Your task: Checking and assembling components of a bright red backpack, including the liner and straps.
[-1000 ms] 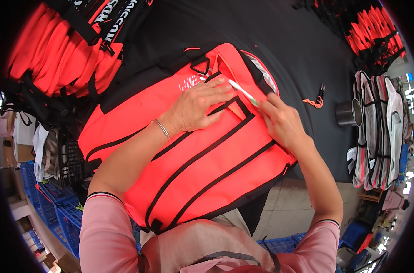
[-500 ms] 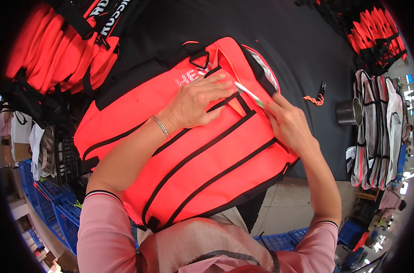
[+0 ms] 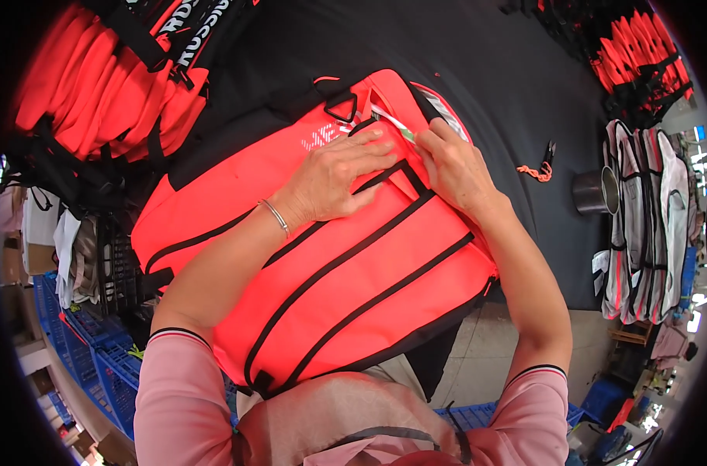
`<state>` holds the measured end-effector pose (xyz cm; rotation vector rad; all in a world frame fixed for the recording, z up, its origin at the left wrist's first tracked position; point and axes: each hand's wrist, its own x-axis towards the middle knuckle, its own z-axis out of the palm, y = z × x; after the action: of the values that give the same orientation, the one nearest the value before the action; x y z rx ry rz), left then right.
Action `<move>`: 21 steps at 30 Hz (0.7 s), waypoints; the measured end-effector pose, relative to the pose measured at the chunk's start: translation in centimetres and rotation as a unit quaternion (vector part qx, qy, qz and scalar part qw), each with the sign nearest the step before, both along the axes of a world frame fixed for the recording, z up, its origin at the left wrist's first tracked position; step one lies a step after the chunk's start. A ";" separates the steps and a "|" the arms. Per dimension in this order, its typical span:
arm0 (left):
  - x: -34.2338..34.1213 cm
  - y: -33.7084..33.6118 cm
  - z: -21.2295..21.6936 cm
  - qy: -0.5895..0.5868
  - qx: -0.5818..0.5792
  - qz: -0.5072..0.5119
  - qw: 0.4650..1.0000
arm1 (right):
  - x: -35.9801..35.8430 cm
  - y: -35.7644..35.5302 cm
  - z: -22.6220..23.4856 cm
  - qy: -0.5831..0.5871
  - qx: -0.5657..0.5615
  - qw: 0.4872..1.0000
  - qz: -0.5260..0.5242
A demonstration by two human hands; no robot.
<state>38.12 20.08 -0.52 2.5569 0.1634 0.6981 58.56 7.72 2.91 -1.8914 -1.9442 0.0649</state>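
A large neon-red bag (image 3: pixel 322 279) with black piping lies slantwise in front of me, its lower edge near my body. My left hand (image 3: pixel 342 175) rests flat on its upper part, fingers stretched and nothing gripped. Close beside it, my right hand (image 3: pixel 450 163) is closed around a slim white stick with a green part (image 3: pixel 398 124), whose exact kind I cannot make out. The stick's white end points up and left, over a fold near the bag's black strap ring (image 3: pixel 341 105). Silvery lining (image 3: pixel 439 109) shows at the bag's upper right edge.
A dark cloth-covered table (image 3: pixel 516 101) lies under the bag. Small black snips with an orange cord (image 3: pixel 541 165) lie on the right, near a metal cup (image 3: pixel 594 192). Stacked red pieces (image 3: pixel 105 85) stand at upper left, grey-white panels (image 3: pixel 644 225) at right, blue crates (image 3: pixel 89 349) at lower left.
My right hand has moved up and left with the white-and-green stick, toward my left hand. The left hand stays nearly still on the bag.
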 end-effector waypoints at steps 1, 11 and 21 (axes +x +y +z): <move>0.1 -0.1 0.0 0.004 0.005 0.002 1.000 | -0.1 -0.2 0.4 -0.010 -0.003 1.000 0.003; -0.5 -0.1 0.9 0.052 -0.024 0.029 0.998 | 1.7 -13.9 12.2 -0.052 -0.291 0.955 0.003; -2.7 -6.6 1.9 0.222 0.067 -0.036 0.972 | 0.4 -9.8 4.1 -0.075 -0.143 0.986 -0.033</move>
<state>35.38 13.49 1.41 2.7978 0.1714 0.1028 58.98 -2.06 7.03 -2.1996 -2.0608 0.1978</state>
